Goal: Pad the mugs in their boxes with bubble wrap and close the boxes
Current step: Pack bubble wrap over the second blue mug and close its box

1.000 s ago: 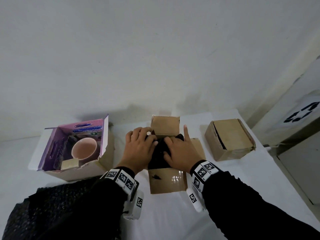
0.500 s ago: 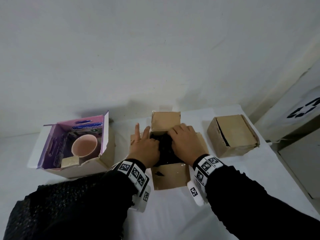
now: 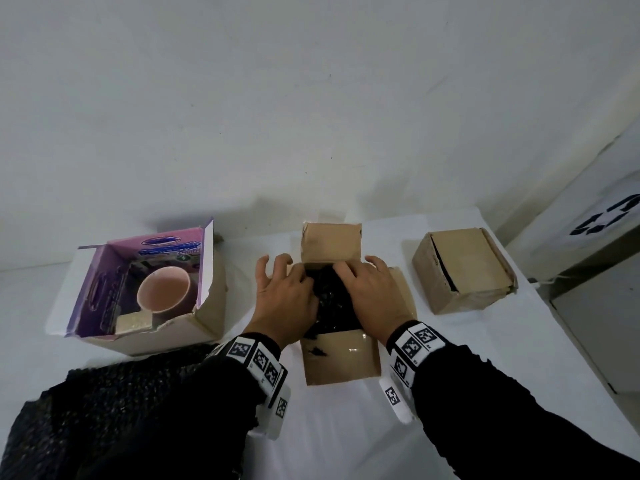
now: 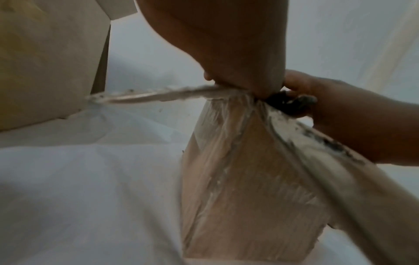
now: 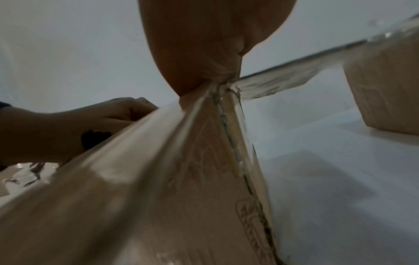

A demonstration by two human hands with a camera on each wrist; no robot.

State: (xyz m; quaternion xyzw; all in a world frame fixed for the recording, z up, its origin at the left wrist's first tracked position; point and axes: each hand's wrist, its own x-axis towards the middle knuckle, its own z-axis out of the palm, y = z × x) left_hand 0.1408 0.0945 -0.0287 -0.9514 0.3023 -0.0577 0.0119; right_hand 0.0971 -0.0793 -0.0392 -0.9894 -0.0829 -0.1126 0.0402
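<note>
White cloth-covered table (image 3: pixel 346 427) carries everything. Front left: loose sheet of black bubble wrap (image 3: pixel 114 403). Purple-lined open carton (image 3: pixel 104 271) w/ pink ceramic mug (image 3: pixel 163 294) upright inside, far left. Shut brown cardboard box (image 3: pixel 464 268) at right. Centre: open brown cardboard box (image 3: pixel 341 358), flaps out, stuffed w/ black bubble-wrap wad (image 3: pixel 332 299). Left hand (image 3: pixel 287 299) fingers spread, flat at box's left edge. Right hand (image 3: pixel 370 292) presses wad, fingers bent over it; whether it grips the wad, can't tell.

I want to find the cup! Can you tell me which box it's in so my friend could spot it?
On the white table stand three boxes. The pink mug sits in the leftmost box, the only one with a purple lining; the other two are plain brown cardboard.
</note>
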